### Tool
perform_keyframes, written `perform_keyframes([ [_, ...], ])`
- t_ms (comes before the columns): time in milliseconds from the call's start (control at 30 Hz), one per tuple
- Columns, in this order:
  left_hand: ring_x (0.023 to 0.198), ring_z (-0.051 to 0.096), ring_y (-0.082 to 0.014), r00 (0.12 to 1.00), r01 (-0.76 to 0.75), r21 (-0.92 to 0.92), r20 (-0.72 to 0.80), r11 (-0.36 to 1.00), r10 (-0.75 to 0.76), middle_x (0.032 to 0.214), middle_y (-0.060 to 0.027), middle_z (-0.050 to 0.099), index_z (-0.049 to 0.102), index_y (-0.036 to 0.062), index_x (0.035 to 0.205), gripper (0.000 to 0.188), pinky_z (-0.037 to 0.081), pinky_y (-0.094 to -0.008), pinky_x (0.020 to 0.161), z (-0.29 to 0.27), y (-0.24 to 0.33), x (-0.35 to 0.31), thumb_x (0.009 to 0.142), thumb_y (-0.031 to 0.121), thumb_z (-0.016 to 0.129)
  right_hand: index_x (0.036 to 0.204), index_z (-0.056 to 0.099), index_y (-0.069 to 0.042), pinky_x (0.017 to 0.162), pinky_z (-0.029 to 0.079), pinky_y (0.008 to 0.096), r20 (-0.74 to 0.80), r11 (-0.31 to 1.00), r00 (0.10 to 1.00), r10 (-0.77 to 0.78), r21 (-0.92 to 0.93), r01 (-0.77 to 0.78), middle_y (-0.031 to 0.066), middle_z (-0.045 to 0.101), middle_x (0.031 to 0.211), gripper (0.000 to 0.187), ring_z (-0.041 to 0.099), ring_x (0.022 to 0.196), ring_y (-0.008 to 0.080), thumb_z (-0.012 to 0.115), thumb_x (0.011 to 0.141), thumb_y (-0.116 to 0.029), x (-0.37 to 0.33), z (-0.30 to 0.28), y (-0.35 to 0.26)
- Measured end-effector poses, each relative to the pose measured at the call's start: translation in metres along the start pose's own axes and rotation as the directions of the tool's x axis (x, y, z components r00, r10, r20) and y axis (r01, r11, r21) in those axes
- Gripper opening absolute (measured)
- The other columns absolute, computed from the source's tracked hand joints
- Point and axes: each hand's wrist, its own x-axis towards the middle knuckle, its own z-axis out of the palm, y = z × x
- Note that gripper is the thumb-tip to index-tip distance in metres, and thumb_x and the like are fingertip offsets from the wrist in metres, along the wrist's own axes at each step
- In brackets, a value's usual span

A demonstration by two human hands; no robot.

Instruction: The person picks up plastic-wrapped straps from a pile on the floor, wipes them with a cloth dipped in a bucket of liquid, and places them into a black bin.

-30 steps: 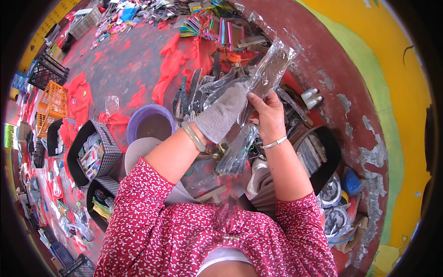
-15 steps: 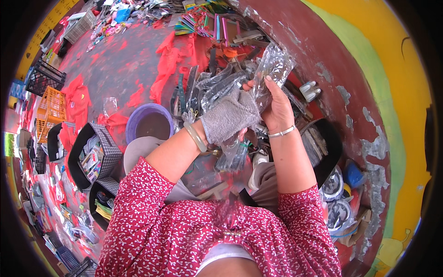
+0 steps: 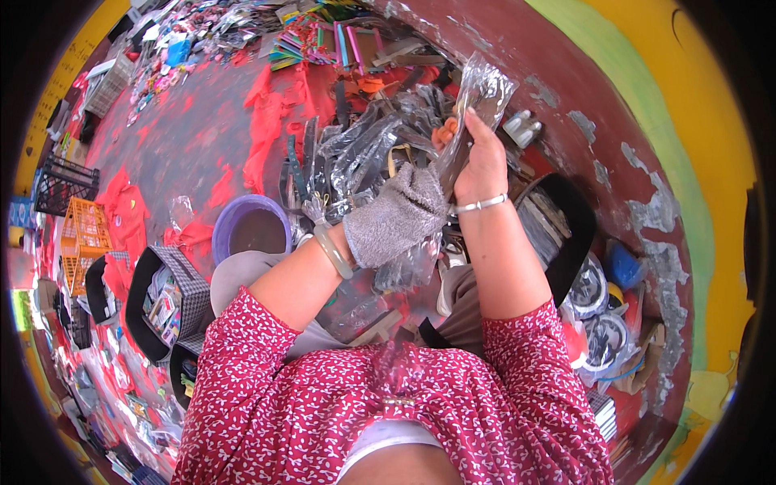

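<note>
**Held wrapped pkg (image 3: 489, 90) up over strip pile (image 3: 364, 137), both hands on job**

Had bare R hand (image 3: 482, 166) wrapped round pkg: thumb up one side, fingertips round the other, so pinched betwn, w/ top end sticking out past. Had gloved L hand (image 3: 396, 217) at lower end; looked curled in, but couldn't tell if pinching, fingertips lost in glove folds.

Status: had 1 pkg up, clear film on, dark brown contents inside. Saw plenty of similar dark lengths left below in strip pile, loose & crisscrossed. Couldn't make out any separate stack of same kind.

Room: tight on R. Had maroon wall (image 3: 558, 73) beyond pkg tip, white bottles (image 3: 521, 128) near its foot, black-rimmed bin (image 3: 578, 234) just R of R forearm (image 3: 513, 267). On L, had purple bkt (image 3: 220, 234) beside L forearm (image 3: 299, 283), checked box (image 3: 190, 275) farther out. Found most room up-left, over grey floor (image 3: 206, 101) w/ red scraps (image 3: 263, 113).
</note>
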Motion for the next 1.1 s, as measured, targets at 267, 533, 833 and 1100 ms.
perform_keyframes([
  [267, 0.05, 0.057, -0.0159, 0.981, 0.161, -0.038, 0.117, 0.986, -0.156, 0.058, -0.0045, 0.051, 0.051, -0.002, 0.091, 0.011, 0.051, -0.0307, 0.055, 0.02, 0.0, -0.004, 0.083, 0.005, 0.049, 0.086, 0.053, 0.001, 0.062, 0.045, 0.0371, -0.083, 0.953, 0.95, -0.301, -0.039, 0.299, 0.009, 0.056, 0.073, 0.016, 0.053, 0.063, 0.0227, 0.056, 0.085, -0.015, 0.016, -0.02, -0.065],
  [533, 0.063, 0.056, -0.0253, 0.763, -0.613, 0.692, 0.643, -0.382, -0.06, 0.06, -0.0116, 0.051, 0.056, 0.0031, 0.06, 0.01, 0.046, -0.0351, 0.058, 0.023, 0.002, 0.018, 0.061, 0.013, 0.055, 0.112, 0.052, -0.004, 0.082, 0.043, 0.0275, 0.253, 0.494, 0.886, -0.389, -0.754, 0.432, 0.0042, 0.061, 0.097, 0.035, 0.056, 0.089, 0.0149, 0.062, 0.078, -0.008, -0.011, -0.154, -0.238],
  [833, 0.066, 0.058, -0.0262, 0.698, -0.698, 0.704, 0.632, -0.127, -0.337, 0.072, -0.0135, 0.06, 0.059, 0.0032, 0.073, 0.009, 0.046, -0.0347, 0.062, 0.039, -0.044, 0.057, 0.067, 0.008, 0.054, 0.117, 0.05, -0.008, 0.078, 0.044, 0.0271, -0.189, 0.163, 0.964, -0.189, -0.974, -0.159, 0.0062, 0.062, 0.091, 0.045, 0.056, 0.084, 0.0139, 0.067, 0.075, -0.007, -0.043, -0.437, -0.155],
  [1100, 0.077, 0.058, -0.0288, 0.741, -0.618, 0.783, 0.611, 0.075, -0.279, 0.099, -0.0144, 0.061, 0.061, 0.0014, 0.089, 0.02, 0.047, -0.0365, 0.07, 0.045, -0.086, 0.087, 0.072, 0.006, 0.051, 0.122, 0.051, -0.014, 0.084, 0.046, 0.0374, -0.438, -0.453, 0.891, 0.119, -0.823, -0.343, 0.0202, 0.062, 0.101, 0.051, 0.058, 0.098, 0.0353, 0.064, 0.073, -0.02, -0.018, -0.512, -0.073],
])
